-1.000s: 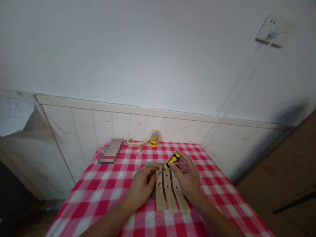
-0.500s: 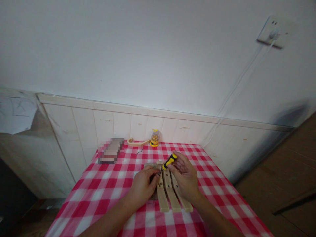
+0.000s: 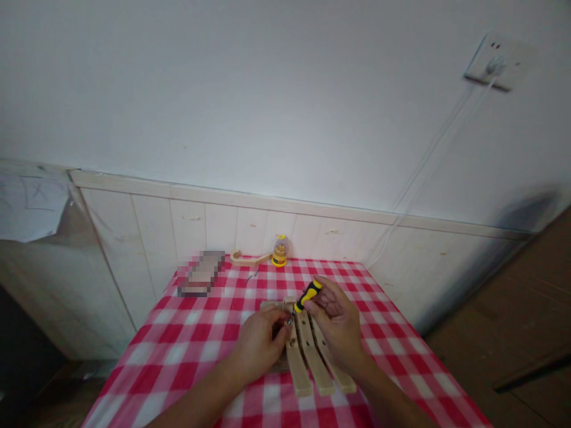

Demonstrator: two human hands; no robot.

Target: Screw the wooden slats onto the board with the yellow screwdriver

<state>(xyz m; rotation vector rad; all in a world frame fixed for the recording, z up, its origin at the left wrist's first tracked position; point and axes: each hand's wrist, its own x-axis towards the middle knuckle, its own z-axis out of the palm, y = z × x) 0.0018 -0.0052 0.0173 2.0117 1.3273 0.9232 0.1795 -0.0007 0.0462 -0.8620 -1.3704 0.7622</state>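
Note:
My right hand (image 3: pixel 336 318) is closed around a yellow-and-black screwdriver (image 3: pixel 307 296), which slants down and left. Its tip meets the upper part of a wooden piece with three curved slats (image 3: pixel 314 362) and dark screw holes. My left hand (image 3: pixel 263 336) is at the left edge of that piece, thumb and fingertips pinched together close to the screwdriver's tip. A small shiny bit shows by those fingertips, too small to name. Part of the slatted piece lies hidden under both hands.
A red-and-white checked cloth (image 3: pixel 196 345) covers the table. At its back stand a yellow bit-set case (image 3: pixel 280 252) and a hooked wooden piece (image 3: pixel 250 260), with small dark bits (image 3: pixel 251 277) in front. A blurred-out rectangular object (image 3: pixel 203 273) lies back left. The wall rises behind.
The slatted piece has slid and turned slightly, its near ends now lower and further right. Both hands and the screwdriver moved slightly with it, keeping their holds.

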